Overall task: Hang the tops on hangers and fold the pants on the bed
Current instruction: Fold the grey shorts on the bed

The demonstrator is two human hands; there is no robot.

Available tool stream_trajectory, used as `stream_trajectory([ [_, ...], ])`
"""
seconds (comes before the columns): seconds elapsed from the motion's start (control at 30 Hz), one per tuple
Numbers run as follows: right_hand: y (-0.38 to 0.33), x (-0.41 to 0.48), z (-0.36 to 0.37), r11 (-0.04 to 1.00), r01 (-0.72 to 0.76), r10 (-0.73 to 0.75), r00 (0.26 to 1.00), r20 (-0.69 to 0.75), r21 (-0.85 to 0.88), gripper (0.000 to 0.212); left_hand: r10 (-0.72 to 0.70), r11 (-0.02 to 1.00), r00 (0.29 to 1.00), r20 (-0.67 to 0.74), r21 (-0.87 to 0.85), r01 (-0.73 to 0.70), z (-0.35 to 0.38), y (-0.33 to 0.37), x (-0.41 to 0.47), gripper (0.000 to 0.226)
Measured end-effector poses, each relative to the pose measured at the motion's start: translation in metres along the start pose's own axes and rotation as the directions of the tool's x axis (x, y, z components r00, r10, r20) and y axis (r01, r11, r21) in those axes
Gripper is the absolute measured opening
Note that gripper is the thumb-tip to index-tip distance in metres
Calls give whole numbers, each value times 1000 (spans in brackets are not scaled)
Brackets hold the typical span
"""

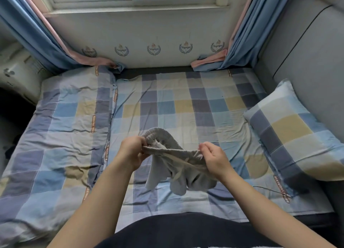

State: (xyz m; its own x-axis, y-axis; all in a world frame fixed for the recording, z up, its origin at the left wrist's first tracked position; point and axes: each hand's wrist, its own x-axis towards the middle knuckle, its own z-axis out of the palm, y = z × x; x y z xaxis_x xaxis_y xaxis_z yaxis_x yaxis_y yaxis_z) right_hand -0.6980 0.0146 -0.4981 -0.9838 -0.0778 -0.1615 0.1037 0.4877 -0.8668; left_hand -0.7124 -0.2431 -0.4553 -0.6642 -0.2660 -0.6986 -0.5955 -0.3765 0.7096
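A checked bed [186, 102] fills the middle of the frame, with a folded quilt [61, 117] on its left part and a pillow [290, 128] at the right edge. Grey pants [167, 166] are held up at lower centre, legs drooping. The left hand [133, 153] grips the waistband's left end with curled fingers, and the right hand [216, 158] pinches its right end.

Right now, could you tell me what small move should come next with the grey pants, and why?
Probably draw the hands apart to pull the waistband straight. The left hand and right hand both pinch the grey pants at the waistband, which loops slack, and the legs hang bunched over the bed.
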Motion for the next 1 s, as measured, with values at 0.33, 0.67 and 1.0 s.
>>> stream_trajectory([
  [0.33,17,21,-11,918,-76,201,935,292,-390,83,-213,774,928,307,633,-32,6,-31,-3,45],
  [0.67,-10,23,8,945,50,122,865,487,-324,19,331,307,701,631,631,-713,23,-15,-41,13],
  [1.0,10,41,11,795,39,-31,999,24,-605,18,709,243,649,275,769,-592,3,0,-30,17],
])
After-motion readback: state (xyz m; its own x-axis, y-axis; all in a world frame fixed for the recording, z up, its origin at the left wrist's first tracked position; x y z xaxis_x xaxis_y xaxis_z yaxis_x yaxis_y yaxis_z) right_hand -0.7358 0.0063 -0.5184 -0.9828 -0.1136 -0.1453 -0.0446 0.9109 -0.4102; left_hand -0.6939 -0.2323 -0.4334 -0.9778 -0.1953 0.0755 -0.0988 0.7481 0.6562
